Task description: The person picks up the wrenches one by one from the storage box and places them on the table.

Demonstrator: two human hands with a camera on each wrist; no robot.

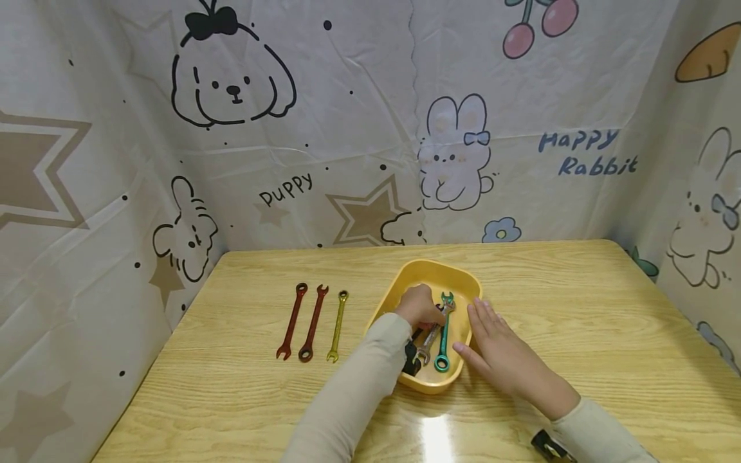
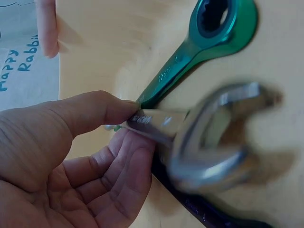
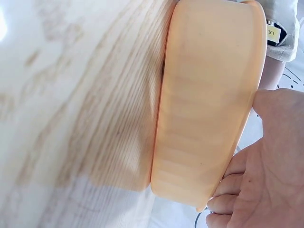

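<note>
My left hand [image 1: 418, 305] reaches down into a yellow plastic bin [image 1: 431, 388]. Thumb and fingers pinch the shaft of a silver wrench [image 2: 153, 122], its open end pointing away from the palm in the left wrist view. Beside it in the bin lies a green wrench [image 1: 444, 341] with its ring end toward me. A dark wrench [image 2: 187, 199] lies under the silver one. My right hand [image 1: 506, 354], fingers straight, rests against the bin's right side, with thumb and fingertips at the rim in the right wrist view.
Left of the bin, two red wrenches [image 1: 294, 321] and a yellow-green wrench [image 1: 338, 326] lie side by side on the wooden table [image 1: 231, 399]. Under the right sleeve sits a small black object [image 1: 547, 444]. A printed curtain [image 1: 347, 128] surrounds the table's back and sides.
</note>
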